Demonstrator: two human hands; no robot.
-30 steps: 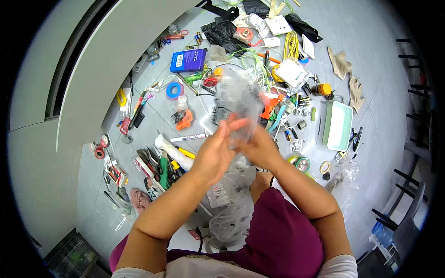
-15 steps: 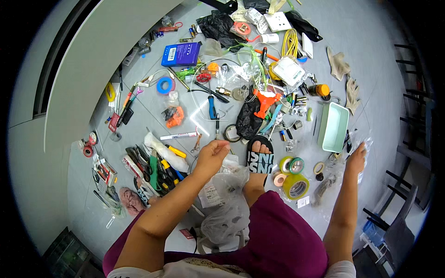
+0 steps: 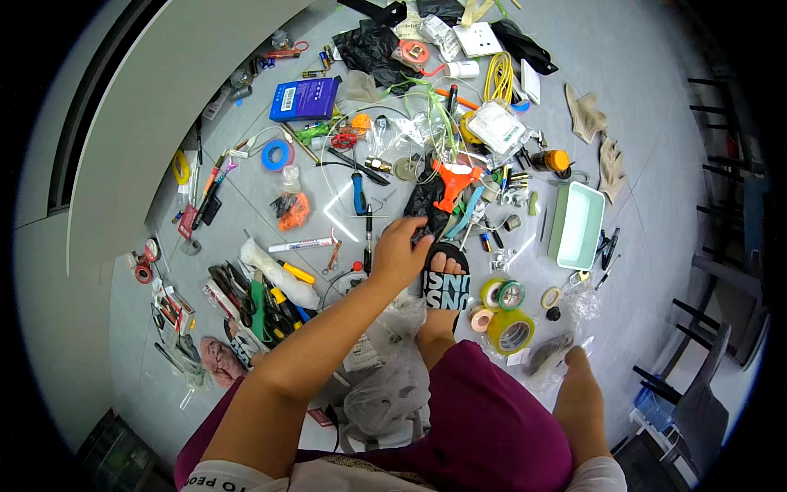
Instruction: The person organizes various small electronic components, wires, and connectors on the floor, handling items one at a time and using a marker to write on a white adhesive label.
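My left hand (image 3: 399,256) hangs over the floor just left of the black slipper (image 3: 448,287) on my foot. Its thumb and forefinger are spread, with nothing visible between them; the palm side is hidden. Beyond the fingertips lie a black plastic bag (image 3: 425,205) and an orange plastic piece (image 3: 456,185). My right hand (image 3: 579,366) is low at the right, beside a clear plastic bag (image 3: 551,357) with something dark in it. Its fingers are out of sight, so any grip on that bag cannot be made out. Several tape rolls (image 3: 510,331) lie left of it.
A pale green plastic bin (image 3: 577,225) stands at the right, with beige work gloves (image 3: 611,168) beyond it. Left of my arm lie bundled hand tools (image 3: 266,307). A purple-blue box (image 3: 303,99) and yellow cable (image 3: 498,78) sit farther off. Chairs (image 3: 697,385) line the right.
My left hand has moved right and forward, with its fingers spreading apart. My right hand has come back toward me from the crumpled clear plastic, which now lies on the floor. The view has shifted slightly.
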